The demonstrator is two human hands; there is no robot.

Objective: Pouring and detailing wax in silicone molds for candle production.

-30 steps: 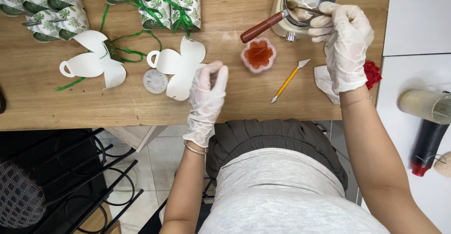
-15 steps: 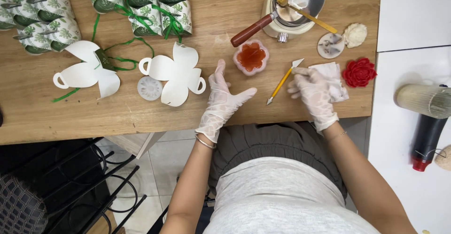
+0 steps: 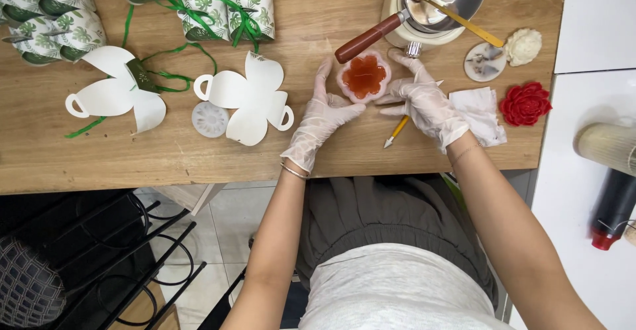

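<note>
My left hand (image 3: 319, 119) and right hand (image 3: 421, 101), both gloved with fingers spread wide, touch either side of the flower-shaped mould (image 3: 364, 76) of red wax on the bench (image 3: 199, 151).

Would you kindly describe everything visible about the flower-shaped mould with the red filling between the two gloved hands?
The flower-shaped mould with red filling looks like soft, translucent pinkish-white silicone with a scalloped, petal-like rim. Its hollow holds a glossy orange-red fill showing a flower pattern. It sits upright and flat on the wooden table, just below the metal melting pot with the brown wooden handle. The gloved left hand reaches its left side and the gloved right hand its right; the fingertips appear to touch the rim.
</note>
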